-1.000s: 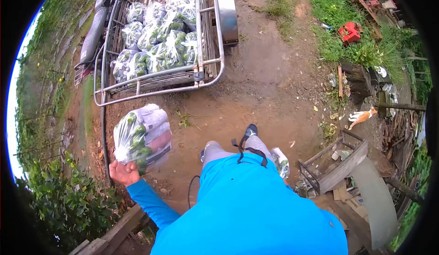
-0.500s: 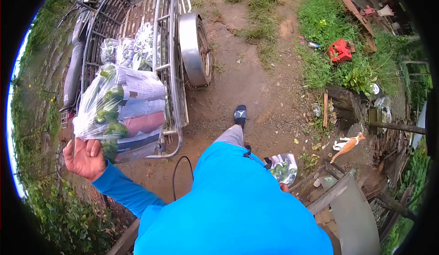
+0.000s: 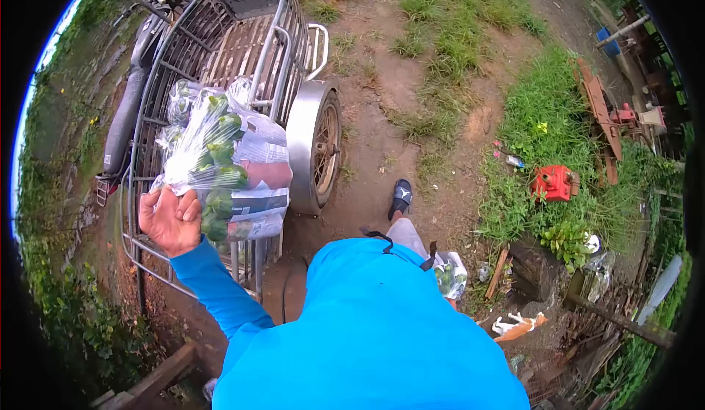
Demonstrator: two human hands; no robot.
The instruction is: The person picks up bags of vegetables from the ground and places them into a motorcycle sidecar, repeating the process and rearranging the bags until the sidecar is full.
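My left hand (image 3: 171,221) is closed round the gathered neck of a clear plastic bag (image 3: 224,164), raised in front of the sidecar's metal frame. Inside the bag are green vegetables, partly wrapped in newspaper. More bags of vegetables (image 3: 181,101) lie behind it on the slatted sidecar bed (image 3: 235,46). By my right side hangs a second clear bag of green vegetables (image 3: 450,276). Only a sliver of my right hand (image 3: 452,303) shows below that bag; its fingers are hidden behind my blue top.
The sidecar's wheel (image 3: 323,145) is just right of its railing. A red metal object (image 3: 555,183) sits on grass at the right. An orange and white cat (image 3: 520,326) is at the lower right, near wooden pieces (image 3: 497,272). A motorcycle seat (image 3: 125,127) borders the left.
My left hand and its bag have moved right and up in the view, over the sidecar's side. The sidecar shows further down, and the cat is lower and further left.
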